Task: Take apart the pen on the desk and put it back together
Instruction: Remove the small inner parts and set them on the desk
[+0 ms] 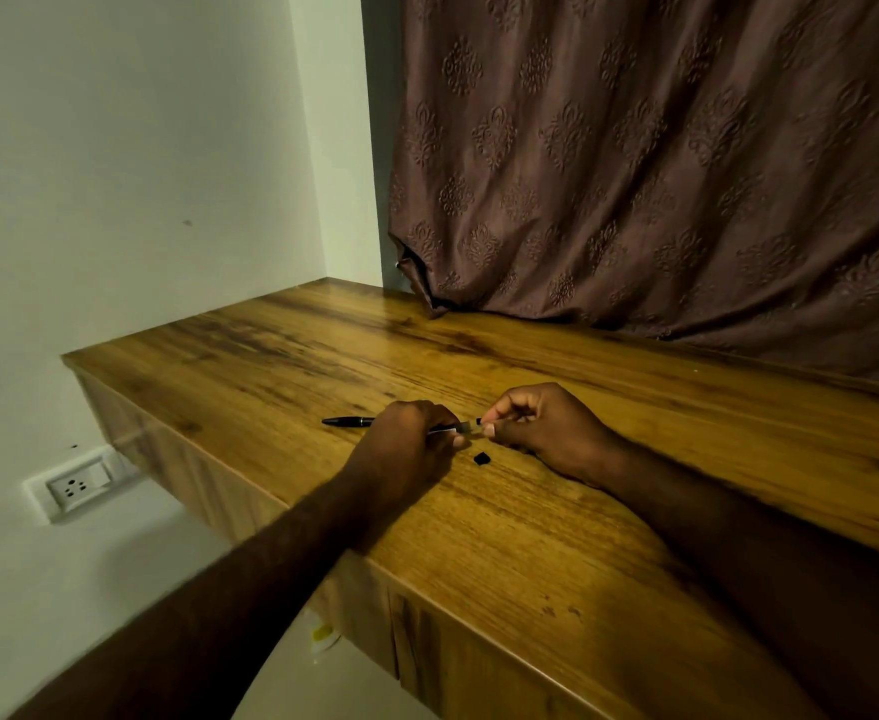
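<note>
the left grip (411,433) is closed round the middle of the pen (346,421). the pen's dark pointed end sticks out past this grip on the side away from the right grip (541,428). the right grip pinches the pen's other end between thumb and forefinger, just beside the left grip, so the two nearly touch. the short stretch of pen between them looks pale with a dark tip. whether that is a refill, another inner part or the end of the barrel is too small to tell.

a small black piece (481,458) lies on the worktop (635,511) just under the gap between the two grips, on the side nearer the person. it is apart from the pen and neither grip touches it.

that loose piece is probably an end cap or button off the pen, so the taking apart seems begun but not finished, as most of the pen is in one length. the frame does not show whether the right grip is drawing a part out or pushing one in. if out, the rest of the stripping and the whole reassembly remain, ending with the small black piece refitted.
</note>
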A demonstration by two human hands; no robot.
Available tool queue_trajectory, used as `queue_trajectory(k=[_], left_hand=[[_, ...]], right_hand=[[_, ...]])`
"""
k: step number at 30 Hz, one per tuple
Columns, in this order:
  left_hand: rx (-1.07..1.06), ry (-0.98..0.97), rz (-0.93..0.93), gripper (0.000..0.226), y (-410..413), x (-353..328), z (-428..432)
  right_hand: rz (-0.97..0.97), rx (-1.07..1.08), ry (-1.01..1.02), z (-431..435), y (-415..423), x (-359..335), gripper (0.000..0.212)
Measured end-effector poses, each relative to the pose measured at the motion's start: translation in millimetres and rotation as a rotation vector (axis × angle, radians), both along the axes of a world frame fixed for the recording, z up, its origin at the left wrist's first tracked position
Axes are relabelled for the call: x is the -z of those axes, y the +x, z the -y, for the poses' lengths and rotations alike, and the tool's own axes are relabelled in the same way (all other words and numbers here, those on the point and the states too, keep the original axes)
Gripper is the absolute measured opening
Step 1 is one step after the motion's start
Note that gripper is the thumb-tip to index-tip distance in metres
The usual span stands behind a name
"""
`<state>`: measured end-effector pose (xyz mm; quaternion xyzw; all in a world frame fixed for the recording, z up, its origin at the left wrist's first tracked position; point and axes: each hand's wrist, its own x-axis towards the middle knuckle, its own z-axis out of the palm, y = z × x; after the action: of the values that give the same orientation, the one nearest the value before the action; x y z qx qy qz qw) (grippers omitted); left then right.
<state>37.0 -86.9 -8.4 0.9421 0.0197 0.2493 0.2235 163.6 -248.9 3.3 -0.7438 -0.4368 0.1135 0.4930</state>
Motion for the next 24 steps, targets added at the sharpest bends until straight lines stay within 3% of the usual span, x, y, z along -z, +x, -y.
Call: queue_trajectory(k=[7,18,24], left_hand=[[0.002,-0.038,-0.023,0.016,-4.3,-2.3,1.4],[0.042,-0.231,0.091,0.026,-15.5,-6.9,5.8],[0.033,-0.243,0.199,0.026,-17.4,-10.0,10.4]], right_hand=[[-0.094,-0.015,0.031,5.1,-0.4,-2.4,0.005],[-0.582,0.053,0.275,16.4,14.7,-15.7,0.017],[-0.498,0.205,0.324,9.2,14.5,-11.8,0.011]])
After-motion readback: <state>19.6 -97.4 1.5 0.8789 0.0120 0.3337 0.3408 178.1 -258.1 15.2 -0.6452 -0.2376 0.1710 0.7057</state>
